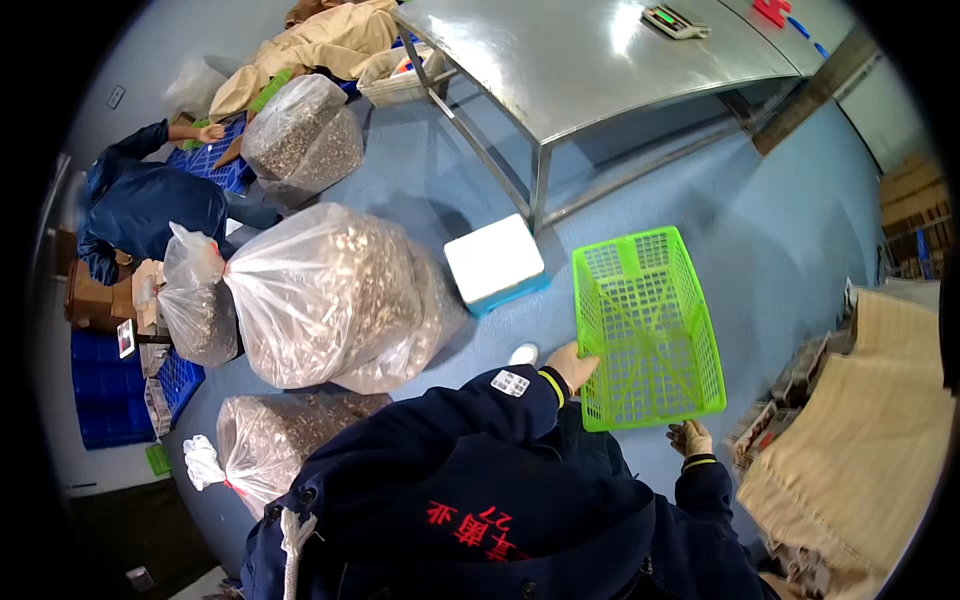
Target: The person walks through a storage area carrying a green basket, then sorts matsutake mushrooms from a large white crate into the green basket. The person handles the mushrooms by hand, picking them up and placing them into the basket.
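Note:
A bright green plastic basket (655,340) with latticed walls and bottom hangs in front of me, and the blue floor shows through its mesh. My left hand (574,368) is closed on the left rim, close to the near corner. At the near right corner, my right hand (690,438) has its fingers curled at the basket's near edge. Both hands come out of dark blue sleeves with yellow-striped cuffs.
Large clear bags (325,295) of brownish-white dried pieces stand left. A white-topped blue box (495,258) sits by a steel table (590,70) bearing a scale (676,22). Tan sheeting (850,430) covers stacks at right. A co-worker (150,205) bends at far left.

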Available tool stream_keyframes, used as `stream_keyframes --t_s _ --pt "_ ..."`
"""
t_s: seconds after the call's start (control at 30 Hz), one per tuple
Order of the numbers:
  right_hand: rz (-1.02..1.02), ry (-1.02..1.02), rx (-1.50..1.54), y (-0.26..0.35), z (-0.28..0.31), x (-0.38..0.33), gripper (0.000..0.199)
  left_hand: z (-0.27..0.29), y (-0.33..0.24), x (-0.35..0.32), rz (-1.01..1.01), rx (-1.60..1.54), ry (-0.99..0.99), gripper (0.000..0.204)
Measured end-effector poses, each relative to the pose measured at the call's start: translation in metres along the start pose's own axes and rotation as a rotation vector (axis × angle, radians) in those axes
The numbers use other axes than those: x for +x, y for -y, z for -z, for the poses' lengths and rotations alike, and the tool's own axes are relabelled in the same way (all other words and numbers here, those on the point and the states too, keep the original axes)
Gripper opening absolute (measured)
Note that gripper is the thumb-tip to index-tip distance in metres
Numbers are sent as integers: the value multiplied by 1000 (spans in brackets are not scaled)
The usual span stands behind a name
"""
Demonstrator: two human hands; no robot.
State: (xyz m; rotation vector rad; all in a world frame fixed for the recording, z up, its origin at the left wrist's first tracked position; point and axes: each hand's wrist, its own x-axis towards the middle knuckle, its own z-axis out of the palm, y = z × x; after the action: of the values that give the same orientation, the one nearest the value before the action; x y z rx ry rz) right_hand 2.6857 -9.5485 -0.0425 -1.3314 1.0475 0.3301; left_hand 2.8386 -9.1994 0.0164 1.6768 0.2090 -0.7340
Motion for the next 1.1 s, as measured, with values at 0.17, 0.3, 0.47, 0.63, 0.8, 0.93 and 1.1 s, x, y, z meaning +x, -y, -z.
stream_keyframes --t_s 0.17,0.3,0.47,0.63,0.8,0.93,1.1 --pt "-141 38 -99 87 -53 73 27 -6 -67 116 -234 80 13 39" --pt "-393 -3 42 104 -6 113 31 -38 -150 208 -43 1 183 35" --pt "-458 -247 331 83 92 138 39 -118 -235 319 -287 223 311 38" --pt "-563 -185 83 104 137 185 35 -206 -277 417 -192 332 352 36" --pt "-743 -259 220 213 203 265 36 -269 -338 495 -168 150 310 33" --pt "-752 -386 353 336 231 331 38 -280 -393 531 -197 98 136 30" --pt "-229 -318 179 466 271 437 31 -291 -480 559 -394 84 -8 30"
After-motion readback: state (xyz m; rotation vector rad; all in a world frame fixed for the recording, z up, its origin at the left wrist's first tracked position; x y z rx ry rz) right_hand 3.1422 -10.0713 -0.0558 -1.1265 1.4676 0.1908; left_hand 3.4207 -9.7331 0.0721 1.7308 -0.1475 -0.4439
